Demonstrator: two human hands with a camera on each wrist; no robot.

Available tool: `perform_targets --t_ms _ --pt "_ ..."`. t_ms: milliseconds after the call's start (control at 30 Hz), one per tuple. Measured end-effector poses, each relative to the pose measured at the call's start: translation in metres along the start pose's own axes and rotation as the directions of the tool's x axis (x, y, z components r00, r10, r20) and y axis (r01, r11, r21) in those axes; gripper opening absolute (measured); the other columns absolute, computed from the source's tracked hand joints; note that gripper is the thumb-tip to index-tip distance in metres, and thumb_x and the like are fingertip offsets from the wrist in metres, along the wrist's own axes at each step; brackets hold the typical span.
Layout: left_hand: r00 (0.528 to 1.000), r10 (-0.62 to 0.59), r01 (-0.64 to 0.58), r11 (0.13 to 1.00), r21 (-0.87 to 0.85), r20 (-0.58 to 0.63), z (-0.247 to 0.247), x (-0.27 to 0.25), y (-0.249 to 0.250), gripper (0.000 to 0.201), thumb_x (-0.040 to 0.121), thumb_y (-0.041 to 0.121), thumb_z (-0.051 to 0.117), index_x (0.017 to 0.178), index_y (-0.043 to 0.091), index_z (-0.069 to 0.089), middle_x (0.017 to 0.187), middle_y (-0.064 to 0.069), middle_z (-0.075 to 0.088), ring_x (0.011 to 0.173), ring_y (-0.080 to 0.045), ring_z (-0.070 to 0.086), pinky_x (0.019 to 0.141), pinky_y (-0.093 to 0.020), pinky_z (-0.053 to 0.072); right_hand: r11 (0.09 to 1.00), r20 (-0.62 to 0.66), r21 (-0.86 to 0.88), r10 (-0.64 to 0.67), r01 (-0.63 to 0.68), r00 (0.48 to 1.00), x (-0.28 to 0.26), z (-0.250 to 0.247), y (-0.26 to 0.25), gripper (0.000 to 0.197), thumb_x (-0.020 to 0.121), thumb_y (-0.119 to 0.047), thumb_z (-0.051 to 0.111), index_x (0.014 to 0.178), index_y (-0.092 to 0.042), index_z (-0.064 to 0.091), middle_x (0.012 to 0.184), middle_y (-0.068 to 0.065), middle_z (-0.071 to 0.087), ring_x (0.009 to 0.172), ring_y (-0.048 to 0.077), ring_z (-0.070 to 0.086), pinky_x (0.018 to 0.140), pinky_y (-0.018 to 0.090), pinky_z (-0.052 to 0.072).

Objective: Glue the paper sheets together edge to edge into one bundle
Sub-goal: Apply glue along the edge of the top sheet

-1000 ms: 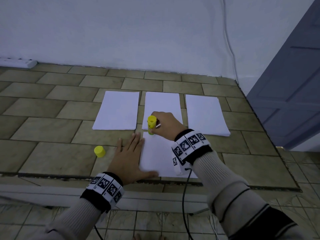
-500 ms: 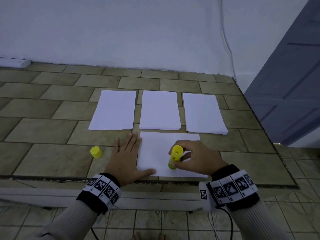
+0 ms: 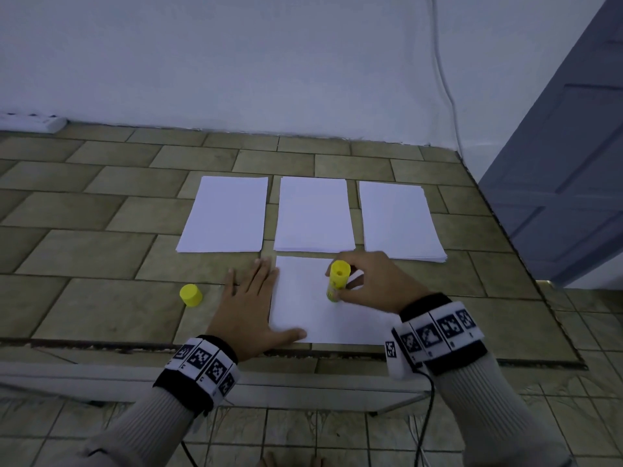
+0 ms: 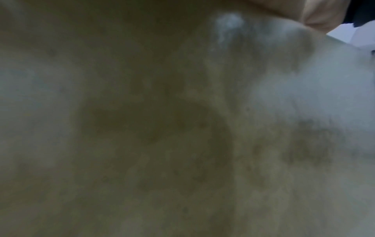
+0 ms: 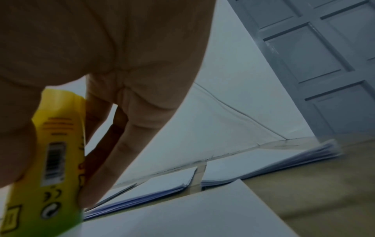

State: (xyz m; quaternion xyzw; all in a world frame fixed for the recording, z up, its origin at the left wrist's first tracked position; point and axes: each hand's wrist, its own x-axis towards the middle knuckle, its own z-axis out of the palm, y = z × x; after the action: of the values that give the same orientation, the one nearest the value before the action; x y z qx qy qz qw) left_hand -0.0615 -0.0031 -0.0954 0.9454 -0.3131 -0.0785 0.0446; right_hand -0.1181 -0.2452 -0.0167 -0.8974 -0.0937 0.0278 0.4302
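Tiled ledge, white sheet under flat left hand, right hand fingers gripping yellow glue stick

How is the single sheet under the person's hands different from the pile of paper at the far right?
The single sheet lies crosswise, long side toward the person; the right pile lies lengthwise. The single sheet looks flat and thin, while the right pile shows stacked edges in the right wrist view. The left hand rests on the single sheet's edge and the right hand holds a glue stick on it; nothing touches the right pile. Both are plain white.
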Motion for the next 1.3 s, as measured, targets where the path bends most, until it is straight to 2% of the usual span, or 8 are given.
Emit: perform_targets --t_ms 167,367,467,533,633,833,1100,1300 --pt "1.0 -0.01 0.009 1.0 0.019 0.021 -0.001 0.0 0.0 0.136 0.053 0.102 0.002 0.156 0.014 0.001 0.163 -0.003 -0.011 0.146 -0.012 -0.02 0.117 -0.054 -0.012 0.994 -0.084 -0.089 0.053 -0.061 0.995 0.036 -0.012 0.013 0.009 0.076 -0.009 0.07 0.082 -0.008 0.064 0.083 0.006 0.07 0.08 0.022 0.065 0.077 0.041 0.053" --pt "1.0 -0.011 0.01 1.0 0.025 0.027 -0.001 0.0 -0.001 0.135 0.053 0.102 0.002 0.155 0.014 -0.001 0.162 -0.002 -0.013 0.143 -0.009 -0.024 0.118 -0.054 -0.011 0.993 -0.148 -0.099 0.049 -0.064 0.988 0.043 -0.016 0.023 0.011 0.075 -0.005 0.07 0.082 -0.005 0.062 0.086 0.004 0.07 0.083 0.019 0.066 0.077 0.036 0.054" --pt "1.0 -0.016 0.015 0.999 0.028 0.024 -0.001 0.001 -0.001 0.136 0.052 0.102 0.0 0.155 0.014 0.0 0.163 -0.002 -0.012 0.144 -0.01 -0.023 0.118 -0.054 -0.011 0.993 -0.172 -0.104 0.03 -0.048 0.985 0.026 -0.018 0.028 0.011 0.077 -0.008 0.072 0.082 -0.006 0.063 0.087 0.004 0.069 0.082 0.019 0.064 0.076 0.039 0.055" --pt "1.0 -0.016 0.015 1.0 0.027 0.024 0.0 0.001 -0.001 0.136 0.052 0.102 0.0 0.155 0.014 0.0 0.163 -0.002 -0.012 0.145 -0.01 -0.022 0.118 -0.054 -0.011 0.997 -0.156 -0.072 0.02 -0.032 0.988 0.008 -0.021 0.029 0.01 0.077 -0.008 0.074 0.083 -0.009 0.065 0.088 0.001 0.07 0.083 0.014 0.065 0.077 0.034 0.055" --pt "1.0 -0.011 0.011 1.0 0.019 0.018 0.0 0.0 -0.001 0.136 0.053 0.102 0.002 0.156 0.013 0.001 0.162 -0.002 -0.011 0.146 -0.011 -0.02 0.118 -0.054 -0.011 0.996 -0.116 -0.037 0.076 -0.081 0.99 -0.024 -0.026 0.027 0.017 0.077 -0.012 0.076 0.088 -0.021 0.067 0.09 -0.005 0.071 0.083 0.008 0.066 0.076 0.026 0.055" --pt "1.0 -0.01 0.009 1.0 0.024 0.014 0.0 0.0 0.0 0.134 0.054 0.102 0.003 0.156 0.013 0.002 0.163 -0.002 -0.012 0.147 -0.014 -0.017 0.118 -0.053 -0.011 0.99 -0.081 0.039 0.138 -0.136 0.987 -0.063 -0.027 0.027 0.021 0.074 -0.012 0.08 0.091 -0.02 0.07 0.085 -0.008 0.071 0.081 0.006 0.067 0.07 0.015 0.053" --pt "1.0 -0.001 0.001 1.0 0.01 0.0 0.0 0.0 0.0 0.135 0.055 0.102 0.003 0.156 0.012 0.005 0.163 -0.003 -0.007 0.147 -0.013 -0.015 0.118 -0.053 -0.01 0.986 -0.102 -0.003 0.166 -0.167 0.981 -0.077 -0.035 0.032 0.026 0.071 -0.012 0.081 0.088 -0.029 0.07 0.085 -0.018 0.07 0.082 0.003 0.066 0.072 0.014 0.052" --pt "1.0 -0.003 0.003 1.0 0.015 0.013 0.0 0.0 -0.001 0.134 0.055 0.102 0.005 0.155 0.013 0.002 0.163 -0.003 -0.01 0.148 -0.014 -0.016 0.118 -0.054 -0.01 0.991 -0.149 -0.021 0.129 -0.134 0.98 -0.061 -0.039 0.036 0.024 0.072 -0.011 0.081 0.091 -0.02 0.069 0.087 -0.007 0.071 0.082 0.004 0.065 0.072 0.017 0.053"
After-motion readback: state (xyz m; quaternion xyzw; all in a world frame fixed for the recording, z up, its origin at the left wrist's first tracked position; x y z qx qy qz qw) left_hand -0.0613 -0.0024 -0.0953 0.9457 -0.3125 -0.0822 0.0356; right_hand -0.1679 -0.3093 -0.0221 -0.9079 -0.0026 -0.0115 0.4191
